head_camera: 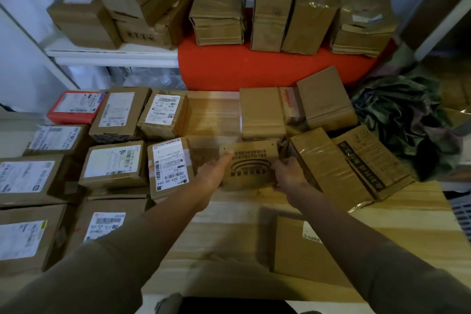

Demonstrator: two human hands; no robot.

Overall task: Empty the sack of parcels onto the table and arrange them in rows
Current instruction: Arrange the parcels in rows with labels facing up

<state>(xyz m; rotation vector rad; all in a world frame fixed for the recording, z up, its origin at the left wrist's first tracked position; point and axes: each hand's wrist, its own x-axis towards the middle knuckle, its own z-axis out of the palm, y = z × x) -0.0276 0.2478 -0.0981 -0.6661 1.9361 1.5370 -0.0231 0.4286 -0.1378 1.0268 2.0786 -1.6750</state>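
A small brown carton with dark print (251,164) is held over the wooden table (229,222) between both hands. My left hand (215,172) grips its left side and my right hand (289,173) grips its right side. Left of it, several labelled parcels lie in rows, among them a white-labelled box (169,166) and a red parcel (76,107). To the right, unsorted brown boxes lie loosely, including a long printed carton (351,163) and a square box (262,112). The dark crumpled sack (405,120) rests at the table's right end.
A flat box (298,247) lies near the front of the table under my right forearm. Behind the table, an orange-red seat (254,66) carries several brown boxes, and a white shelf (112,52) at the back left holds more stacked cartons.
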